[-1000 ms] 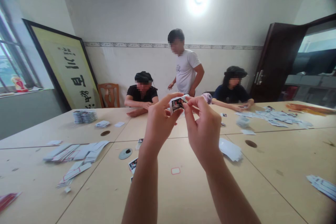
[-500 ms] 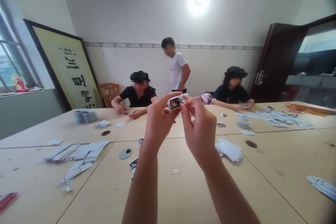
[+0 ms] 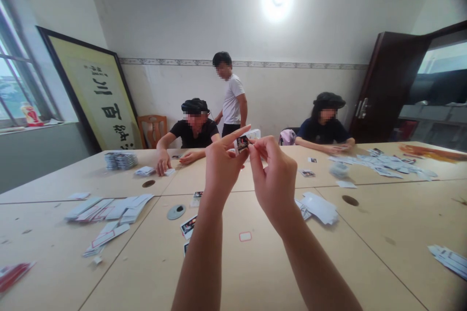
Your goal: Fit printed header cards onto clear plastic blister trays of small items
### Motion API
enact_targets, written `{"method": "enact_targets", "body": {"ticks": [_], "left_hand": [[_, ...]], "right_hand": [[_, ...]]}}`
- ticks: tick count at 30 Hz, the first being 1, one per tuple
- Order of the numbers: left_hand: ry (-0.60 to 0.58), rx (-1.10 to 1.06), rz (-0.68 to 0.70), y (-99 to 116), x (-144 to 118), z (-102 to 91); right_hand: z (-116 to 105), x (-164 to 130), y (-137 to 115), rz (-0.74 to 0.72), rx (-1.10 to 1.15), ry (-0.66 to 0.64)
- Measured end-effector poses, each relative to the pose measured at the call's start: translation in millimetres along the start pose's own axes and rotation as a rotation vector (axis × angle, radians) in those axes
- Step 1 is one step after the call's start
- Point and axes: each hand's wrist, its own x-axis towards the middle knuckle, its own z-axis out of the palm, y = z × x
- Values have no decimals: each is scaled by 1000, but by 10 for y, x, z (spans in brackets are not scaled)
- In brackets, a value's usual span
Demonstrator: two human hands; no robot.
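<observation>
While raised over the table (image 3: 255, 272), both hands' grip apparently on one small card (image 3: 242, 143).

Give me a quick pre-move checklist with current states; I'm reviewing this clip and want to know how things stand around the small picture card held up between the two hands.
1. Left hand pinching the small picture card: ok.
2. Right hand fingertips at the card's right edge: ok.
3. Card lifted off the table: ok.
4. Whether the card is one piece or two layers: cannot tell.
5. Bare table below the hands, with only the small red-edged square there: ok.
6. White paper pile lying apart from the right forearm: ok.
</observation>
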Motion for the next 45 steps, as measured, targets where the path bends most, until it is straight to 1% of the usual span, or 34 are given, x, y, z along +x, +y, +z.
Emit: {"method": "enact_targets", "body": {"ticks": [7, 14, 17, 19, 21, 25, 32, 38, 45], "left_hand": [[-7, -29, -34, 0, 21, -8], [-33, -126, -30, -47, 35, -1], [-13, -163, -18, -68, 38, 17], [21, -174, -2, -71, 40, 33], [49, -164, 28, -72, 43, 45], [69, -130, 66, -77, 44, 52], [85, -133, 55, -84, 51, 70], [129, -24, 107, -103, 56, 85], [124, -26, 75, -80, 56, 89]], "right_hand": [[7, -2, 5, -10, -3, -15], [-7, -8, -22, -26, -19, -5], [-7, -10, -28, -61, -28, 20], [-3, -10, -31, -85, -36, 45], [0, -9, -37, -98, -35, 63], [-7, -6, -51, -99, -24, 70], [-24, -6, -55, -93, -14, 74], [-22, -25, -61, -77, -7, 83], [-31, -31, -60, -63, 1, 75]]}}
